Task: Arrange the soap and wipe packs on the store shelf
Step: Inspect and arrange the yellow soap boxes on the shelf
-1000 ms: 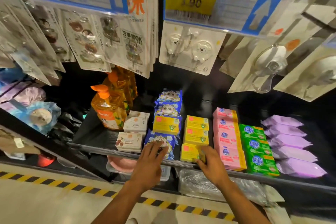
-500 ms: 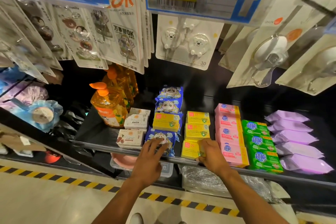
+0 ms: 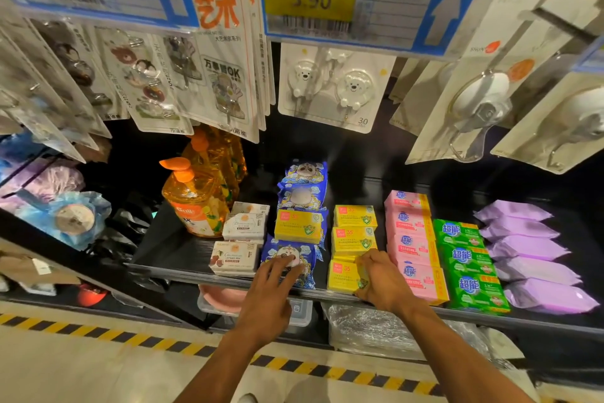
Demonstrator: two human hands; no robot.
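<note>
Head view, stocked shelf [image 3: 176, 249], right hand [image 3: 382, 281] gripping yellow soap [image 3: 340, 275]

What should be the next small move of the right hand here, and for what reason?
Probably the right hand should slide the front yellow soap box slightly back, square with the yellow box behind it. Its fingers curl round the front box's right end, and that box sits at the shelf's front lip.
</note>
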